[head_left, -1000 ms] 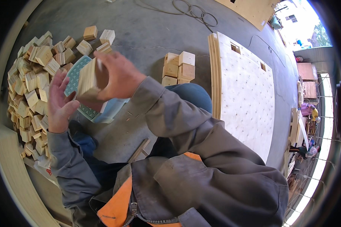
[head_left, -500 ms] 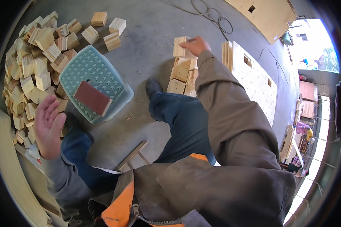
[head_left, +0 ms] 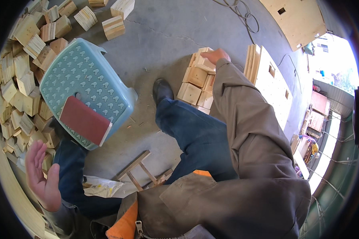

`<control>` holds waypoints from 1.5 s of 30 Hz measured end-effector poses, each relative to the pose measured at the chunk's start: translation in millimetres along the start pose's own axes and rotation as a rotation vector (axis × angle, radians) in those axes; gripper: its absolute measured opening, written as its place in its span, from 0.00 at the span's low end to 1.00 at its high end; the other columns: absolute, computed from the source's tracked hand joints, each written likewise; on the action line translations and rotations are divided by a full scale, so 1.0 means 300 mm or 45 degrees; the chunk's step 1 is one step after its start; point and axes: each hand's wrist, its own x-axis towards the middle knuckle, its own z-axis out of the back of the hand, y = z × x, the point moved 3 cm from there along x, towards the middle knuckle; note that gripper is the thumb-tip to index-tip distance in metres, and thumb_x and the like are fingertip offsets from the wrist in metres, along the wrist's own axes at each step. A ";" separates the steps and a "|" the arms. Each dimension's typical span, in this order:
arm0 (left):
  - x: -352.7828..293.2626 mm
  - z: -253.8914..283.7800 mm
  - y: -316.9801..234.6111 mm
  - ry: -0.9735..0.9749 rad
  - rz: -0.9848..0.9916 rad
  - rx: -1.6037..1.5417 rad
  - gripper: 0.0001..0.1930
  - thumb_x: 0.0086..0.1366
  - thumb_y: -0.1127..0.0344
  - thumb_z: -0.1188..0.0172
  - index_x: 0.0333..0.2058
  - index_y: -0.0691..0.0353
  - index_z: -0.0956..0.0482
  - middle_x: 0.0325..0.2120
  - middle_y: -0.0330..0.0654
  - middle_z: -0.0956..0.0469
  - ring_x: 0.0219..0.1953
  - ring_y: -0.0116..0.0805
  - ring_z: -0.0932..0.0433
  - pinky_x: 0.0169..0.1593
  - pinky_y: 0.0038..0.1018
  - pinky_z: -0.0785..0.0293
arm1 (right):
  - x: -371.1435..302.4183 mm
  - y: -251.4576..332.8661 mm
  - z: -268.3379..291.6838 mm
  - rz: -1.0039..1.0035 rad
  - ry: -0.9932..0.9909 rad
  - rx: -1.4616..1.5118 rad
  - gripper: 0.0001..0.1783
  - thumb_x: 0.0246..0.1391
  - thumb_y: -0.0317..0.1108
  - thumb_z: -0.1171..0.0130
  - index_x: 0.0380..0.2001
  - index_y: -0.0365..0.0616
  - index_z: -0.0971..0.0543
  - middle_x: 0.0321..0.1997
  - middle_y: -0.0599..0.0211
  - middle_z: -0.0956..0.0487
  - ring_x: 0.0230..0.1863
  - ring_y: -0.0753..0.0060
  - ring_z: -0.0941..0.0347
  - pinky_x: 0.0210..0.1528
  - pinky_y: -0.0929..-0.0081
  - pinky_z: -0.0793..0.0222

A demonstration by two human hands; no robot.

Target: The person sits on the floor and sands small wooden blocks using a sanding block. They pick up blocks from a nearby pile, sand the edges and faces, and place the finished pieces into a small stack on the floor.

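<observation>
Out to the right, my right hand (head_left: 216,56) grips a pale wooden block (head_left: 206,63) at the far end of a small group of stacked blocks (head_left: 190,92). Its fingertips are partly hidden. My left hand (head_left: 44,179) is raised at the lower left, fingers stretched and thumb apart, with nothing in it. Ahead of it, a teal plastic stool (head_left: 92,65) bears a flat board faced in dark red, like a sanding block (head_left: 85,120), lying near its front edge.
A heap of loose wooden blocks (head_left: 26,81) fills the left. Several more blocks (head_left: 113,28) lie beyond the stool. Plywood panels with square holes (head_left: 272,85) stand at the right. A cable (head_left: 247,18) loops across the floor. A small wooden frame (head_left: 135,167) lies near my legs.
My right hand has lowered the block onto the far end of the stacked group. My left hand has shifted slightly down and left, still open. The view has tilted and shifted.
</observation>
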 end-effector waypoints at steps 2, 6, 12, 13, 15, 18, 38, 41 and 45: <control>0.011 -0.007 -0.007 0.015 -0.017 0.002 0.36 0.66 0.79 0.42 0.74 0.73 0.36 0.69 0.56 0.28 0.72 0.48 0.28 0.77 0.41 0.37 | 0.040 -0.030 -0.013 -0.014 -0.009 -0.021 0.47 0.44 0.69 0.24 0.56 0.40 0.11 0.60 0.51 0.13 0.64 0.51 0.17 0.65 0.59 0.23; 0.014 -0.018 0.009 0.028 -0.028 -0.016 0.36 0.66 0.79 0.43 0.74 0.74 0.35 0.69 0.57 0.28 0.72 0.49 0.27 0.77 0.42 0.37 | 0.073 -0.070 -0.039 -0.010 -0.035 -0.029 0.50 0.42 0.72 0.25 0.53 0.36 0.10 0.58 0.49 0.12 0.62 0.51 0.16 0.63 0.59 0.23; 0.017 -0.029 0.015 0.052 -0.031 0.023 0.35 0.66 0.78 0.41 0.73 0.74 0.34 0.68 0.56 0.27 0.71 0.49 0.27 0.76 0.41 0.36 | 0.060 -0.042 -0.045 -0.067 -0.047 -0.066 0.54 0.42 0.75 0.25 0.59 0.39 0.13 0.68 0.42 0.20 0.71 0.47 0.24 0.69 0.57 0.27; 0.018 -0.032 0.016 0.054 -0.027 0.027 0.35 0.66 0.78 0.41 0.73 0.74 0.34 0.68 0.55 0.27 0.71 0.49 0.27 0.76 0.41 0.36 | 0.048 -0.032 -0.043 -0.086 -0.078 -0.084 0.55 0.42 0.76 0.25 0.60 0.39 0.14 0.70 0.41 0.22 0.73 0.46 0.26 0.70 0.56 0.28; 0.022 -0.037 0.013 0.058 -0.017 0.036 0.35 0.66 0.78 0.41 0.72 0.74 0.34 0.68 0.55 0.27 0.71 0.49 0.27 0.76 0.41 0.36 | 0.033 -0.014 -0.029 -0.119 -0.015 -0.095 0.54 0.44 0.75 0.25 0.65 0.44 0.17 0.75 0.49 0.29 0.73 0.46 0.27 0.70 0.52 0.27; 0.028 -0.055 0.001 0.032 0.007 0.030 0.36 0.63 0.78 0.37 0.71 0.73 0.31 0.66 0.54 0.23 0.68 0.47 0.24 0.75 0.40 0.35 | 0.012 -0.009 -0.026 -0.138 -0.021 -0.103 0.54 0.46 0.75 0.25 0.67 0.45 0.18 0.77 0.54 0.32 0.74 0.46 0.28 0.71 0.49 0.27; -0.012 -0.099 -0.210 0.053 -0.519 0.086 0.32 0.58 0.72 0.23 0.62 0.67 0.21 0.53 0.53 0.17 0.56 0.50 0.16 0.61 0.38 0.22 | 0.035 -0.066 0.239 0.573 -0.240 -0.092 0.57 0.52 0.74 0.31 0.66 0.30 0.22 0.70 0.36 0.23 0.72 0.39 0.26 0.74 0.51 0.30; -0.081 -0.056 -0.220 0.043 -0.545 0.275 0.32 0.60 0.64 0.23 0.62 0.65 0.22 0.53 0.54 0.17 0.54 0.54 0.16 0.57 0.41 0.19 | -0.149 0.085 0.232 0.706 -0.285 0.093 0.52 0.53 0.67 0.26 0.65 0.30 0.21 0.68 0.35 0.21 0.70 0.39 0.24 0.72 0.51 0.28; -0.137 -0.043 -0.226 0.091 -0.580 0.353 0.33 0.59 0.64 0.24 0.63 0.63 0.23 0.53 0.52 0.17 0.55 0.55 0.17 0.59 0.40 0.20 | -0.387 0.161 0.318 0.863 -0.243 0.127 0.45 0.54 0.56 0.23 0.65 0.33 0.21 0.62 0.39 0.16 0.61 0.44 0.17 0.64 0.53 0.22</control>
